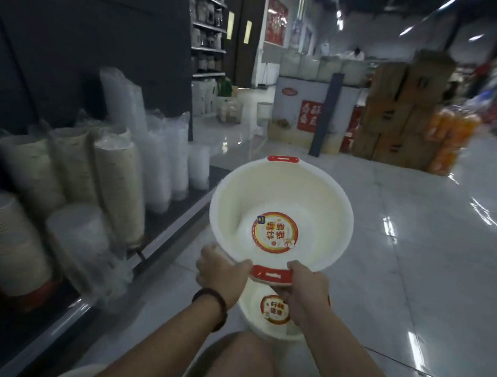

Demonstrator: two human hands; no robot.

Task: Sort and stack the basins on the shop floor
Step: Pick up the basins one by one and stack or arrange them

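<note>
Sleeved paper-bowl stacks (109, 181) on the shelf (179, 216), left hand (217, 269) gripping the near rim of the glossy white basin (281, 190), round red sticker (275, 232) inside it, right hand (305, 289) clutching its red handle (271, 275), second basin (266, 329) just beneath, cardboard boxes (398, 109) far right

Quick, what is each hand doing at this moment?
Left hand: grips the near rim of the white basin, beside its red handle.
Right hand: grips the same rim, on the other side of that handle.
</note>
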